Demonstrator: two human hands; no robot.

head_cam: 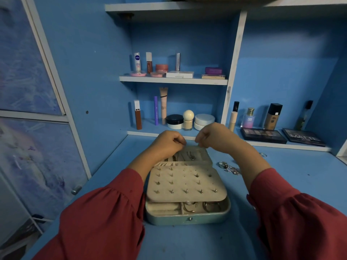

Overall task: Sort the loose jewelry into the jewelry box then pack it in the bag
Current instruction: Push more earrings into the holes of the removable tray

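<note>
- Desk (187,241), blue, with shelves of cosmetics (174,72) along the far wall.
- Jewelry box (187,212), pale green, open at centre of desk; cream earring panel (185,182) studded with posts lies over its near tray, rings visible beneath.
- Left hand (167,142) above far edge of box, fingers curled, pinching something thin and metallic; too small to identify.
- Right hand (210,135) just beside it, fingers curled in a pinch; held item cannot be made out.
- Loose jewelry (228,167) on desk right of box: a ring and a sparkly tangled piece.
- Small ring (263,154) farther right, apart.
</note>
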